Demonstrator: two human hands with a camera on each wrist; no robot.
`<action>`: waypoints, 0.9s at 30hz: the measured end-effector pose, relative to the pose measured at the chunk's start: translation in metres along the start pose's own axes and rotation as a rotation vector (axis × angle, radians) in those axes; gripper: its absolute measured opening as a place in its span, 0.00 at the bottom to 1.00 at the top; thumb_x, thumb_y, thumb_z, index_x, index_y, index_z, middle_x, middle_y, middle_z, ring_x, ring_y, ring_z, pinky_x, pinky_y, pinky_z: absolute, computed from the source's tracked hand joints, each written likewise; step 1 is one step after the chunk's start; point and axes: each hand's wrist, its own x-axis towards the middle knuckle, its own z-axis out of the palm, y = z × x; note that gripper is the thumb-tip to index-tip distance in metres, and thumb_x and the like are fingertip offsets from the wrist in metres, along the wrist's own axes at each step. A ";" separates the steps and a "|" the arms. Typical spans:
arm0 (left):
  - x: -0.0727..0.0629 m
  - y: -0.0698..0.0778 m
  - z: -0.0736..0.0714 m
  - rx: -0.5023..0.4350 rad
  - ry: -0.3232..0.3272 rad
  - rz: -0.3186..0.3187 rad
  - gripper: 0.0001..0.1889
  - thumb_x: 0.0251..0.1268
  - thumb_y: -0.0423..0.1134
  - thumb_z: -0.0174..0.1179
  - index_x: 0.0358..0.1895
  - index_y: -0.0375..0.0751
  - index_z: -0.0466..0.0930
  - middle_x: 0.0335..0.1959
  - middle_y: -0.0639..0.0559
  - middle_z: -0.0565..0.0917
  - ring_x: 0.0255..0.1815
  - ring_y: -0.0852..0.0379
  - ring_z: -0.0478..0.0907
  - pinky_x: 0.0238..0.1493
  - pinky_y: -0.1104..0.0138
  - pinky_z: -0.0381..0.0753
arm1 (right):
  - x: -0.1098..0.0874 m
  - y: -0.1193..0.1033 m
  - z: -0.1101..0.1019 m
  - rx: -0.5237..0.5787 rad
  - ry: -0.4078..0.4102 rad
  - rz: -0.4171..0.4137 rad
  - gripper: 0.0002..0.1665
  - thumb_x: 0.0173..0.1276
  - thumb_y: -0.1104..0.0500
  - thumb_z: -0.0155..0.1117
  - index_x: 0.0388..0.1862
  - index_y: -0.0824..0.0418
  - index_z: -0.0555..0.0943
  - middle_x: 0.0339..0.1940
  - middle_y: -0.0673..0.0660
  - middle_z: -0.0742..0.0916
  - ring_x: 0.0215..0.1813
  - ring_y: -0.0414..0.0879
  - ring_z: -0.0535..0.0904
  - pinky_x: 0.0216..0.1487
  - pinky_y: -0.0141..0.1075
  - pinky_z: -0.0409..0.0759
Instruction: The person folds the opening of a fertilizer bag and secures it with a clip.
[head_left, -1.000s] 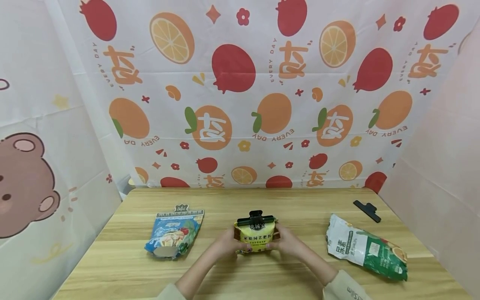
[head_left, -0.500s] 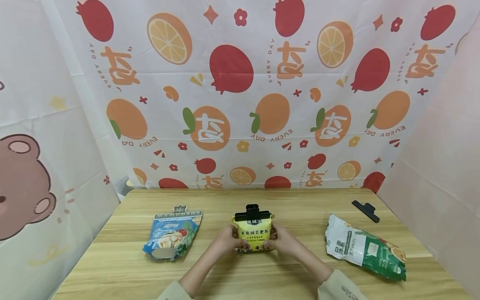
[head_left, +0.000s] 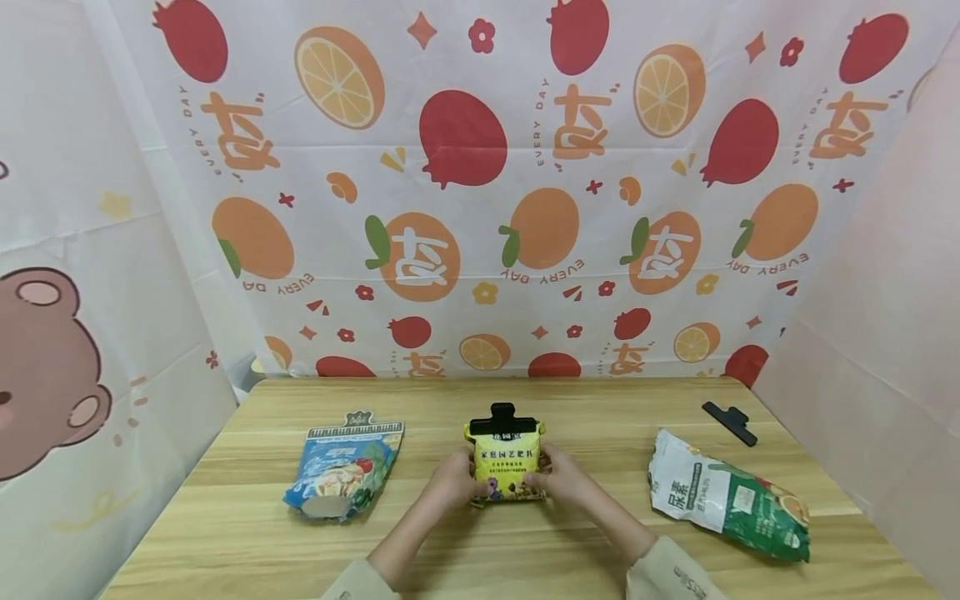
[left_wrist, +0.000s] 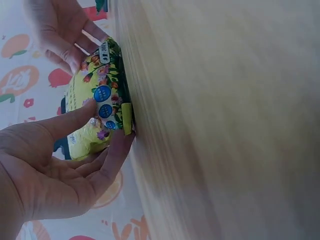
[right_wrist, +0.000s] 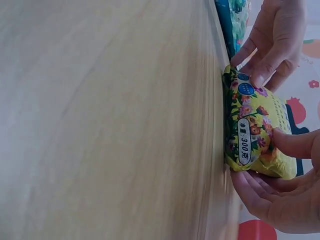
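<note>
A small yellow bag of plant fertilizer (head_left: 508, 462), printed with flowers, lies at the middle of the wooden table. A black bag clip (head_left: 502, 425) spans its far top edge. My left hand (head_left: 452, 482) holds the bag's left side, thumb on the front and fingers curled round the edge, as the left wrist view shows. On the opposite side my right hand (head_left: 566, 480) grips the bag the same way. In the right wrist view the bag's lower end (right_wrist: 243, 142) touches the table. The back of the bag is hidden.
To the left lies a blue bag (head_left: 341, 475) with a ruler-like clip (head_left: 356, 429) along its top. On the right rest a white and green bag (head_left: 727, 496) and a loose black clip (head_left: 730, 422). A fruit-print curtain (head_left: 480, 250) hangs behind the table (head_left: 300, 567).
The fertilizer bag has shifted slightly left and tipped back, so its front and the clip face me more fully. Both hands have kept hold of it. The other bags have stayed in place.
</note>
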 end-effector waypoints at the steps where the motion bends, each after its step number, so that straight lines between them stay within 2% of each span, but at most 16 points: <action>1: 0.000 0.000 0.000 0.008 0.005 -0.002 0.27 0.43 0.28 0.70 0.49 0.22 0.70 0.34 0.41 0.78 0.34 0.47 0.75 0.38 0.57 0.77 | 0.001 0.000 0.000 0.014 -0.001 0.002 0.38 0.59 0.63 0.64 0.61 0.81 0.59 0.45 0.67 0.79 0.45 0.59 0.76 0.47 0.48 0.76; 4: 0.001 0.001 0.002 0.034 0.021 -0.008 0.27 0.45 0.29 0.69 0.51 0.22 0.70 0.38 0.38 0.79 0.38 0.44 0.75 0.41 0.55 0.77 | 0.004 0.001 0.001 0.038 -0.001 0.008 0.36 0.59 0.63 0.63 0.60 0.81 0.61 0.43 0.65 0.79 0.44 0.57 0.76 0.46 0.46 0.77; 7: 0.002 0.000 0.003 0.052 0.032 -0.018 0.24 0.46 0.30 0.68 0.48 0.24 0.72 0.38 0.38 0.78 0.37 0.45 0.75 0.41 0.55 0.77 | 0.006 0.001 0.000 0.063 -0.010 0.015 0.34 0.61 0.63 0.63 0.59 0.80 0.63 0.43 0.65 0.79 0.44 0.56 0.75 0.45 0.45 0.77; 14: 0.004 0.000 0.003 0.034 0.033 -0.037 0.15 0.49 0.30 0.67 0.40 0.26 0.75 0.27 0.46 0.75 0.27 0.53 0.71 0.28 0.63 0.76 | 0.009 0.002 -0.002 0.102 -0.042 0.038 0.32 0.64 0.61 0.60 0.59 0.81 0.62 0.42 0.65 0.78 0.39 0.52 0.76 0.37 0.41 0.79; 18: 0.005 -0.001 0.003 0.040 0.031 -0.024 0.12 0.52 0.32 0.66 0.36 0.28 0.76 0.23 0.48 0.73 0.24 0.55 0.70 0.24 0.66 0.73 | 0.011 0.003 -0.002 0.096 -0.051 0.039 0.25 0.66 0.60 0.58 0.52 0.80 0.68 0.38 0.62 0.79 0.38 0.49 0.75 0.36 0.40 0.78; 22: 0.008 -0.004 0.003 0.053 0.024 -0.007 0.11 0.54 0.33 0.65 0.36 0.28 0.76 0.25 0.47 0.75 0.25 0.53 0.71 0.26 0.64 0.74 | 0.013 0.004 -0.002 0.078 -0.058 0.047 0.18 0.67 0.60 0.57 0.43 0.76 0.73 0.32 0.57 0.78 0.33 0.47 0.73 0.34 0.39 0.76; 27: 0.011 -0.005 0.001 0.040 0.040 -0.020 0.19 0.53 0.34 0.66 0.44 0.25 0.75 0.32 0.42 0.80 0.32 0.49 0.75 0.34 0.59 0.77 | 0.015 0.004 -0.003 0.009 -0.057 0.041 0.18 0.67 0.57 0.56 0.42 0.74 0.75 0.30 0.56 0.78 0.33 0.46 0.72 0.34 0.38 0.75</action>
